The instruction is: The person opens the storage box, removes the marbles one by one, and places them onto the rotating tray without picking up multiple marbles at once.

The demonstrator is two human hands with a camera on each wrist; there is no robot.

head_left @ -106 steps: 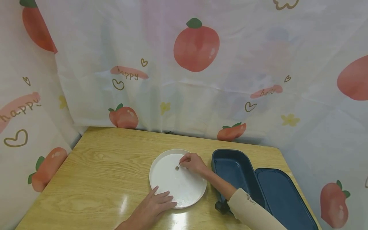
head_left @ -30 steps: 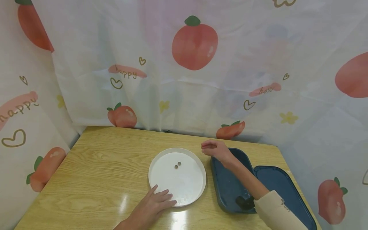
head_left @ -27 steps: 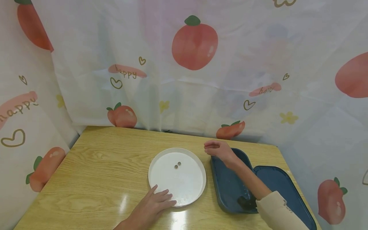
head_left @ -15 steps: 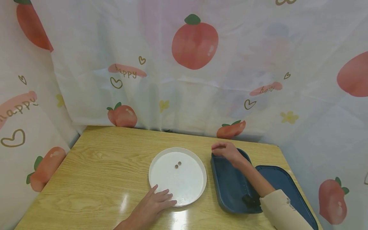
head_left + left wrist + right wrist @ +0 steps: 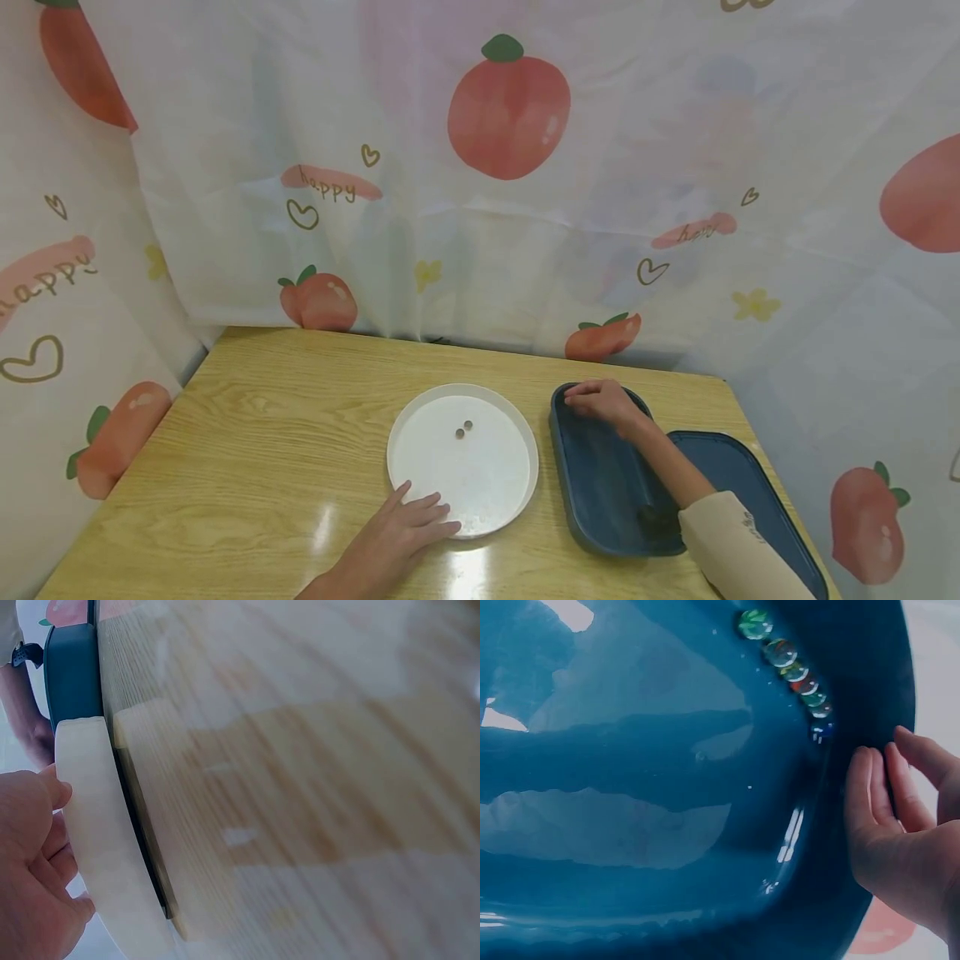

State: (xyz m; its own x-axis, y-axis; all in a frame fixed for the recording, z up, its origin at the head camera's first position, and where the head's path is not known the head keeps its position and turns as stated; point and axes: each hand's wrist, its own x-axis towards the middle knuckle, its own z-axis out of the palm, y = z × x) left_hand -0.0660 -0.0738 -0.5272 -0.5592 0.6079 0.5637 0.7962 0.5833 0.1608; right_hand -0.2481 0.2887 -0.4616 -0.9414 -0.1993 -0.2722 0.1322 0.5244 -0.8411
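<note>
So, head view: landmark is the dark-blue rounded-rectangular tub (image 5: 600, 500). White round shallow plate (image 5: 480, 483) left of it on the wood-grain worktop (image 5: 300, 400), two small round marbles (image 5: 460, 434) on it. Right hand (image 5: 609, 403) over the tub's far end. Left hand (image 5: 401, 529) on the plate's near rim, left of the tub, fingers spread. Hands well apart. Risk: left-hand nudge shifts the plate, both marbles could roll. Tub's long axis runs away from the person, far end leaning slightly left.

Left wrist: fingertips touch the rim, no clamping seen. A pull there would likely jog the plate.

Right wrist: multi-coloured glass marbles (image 5: 804, 682) lined up inside the tub along its end wall. Nothing seen in the right hand. Smooth glass could slip a pinch, or scatter if bumped. Row's axis follows the wall, one end pointing towards the fingers; single spheres have no heading.
</note>
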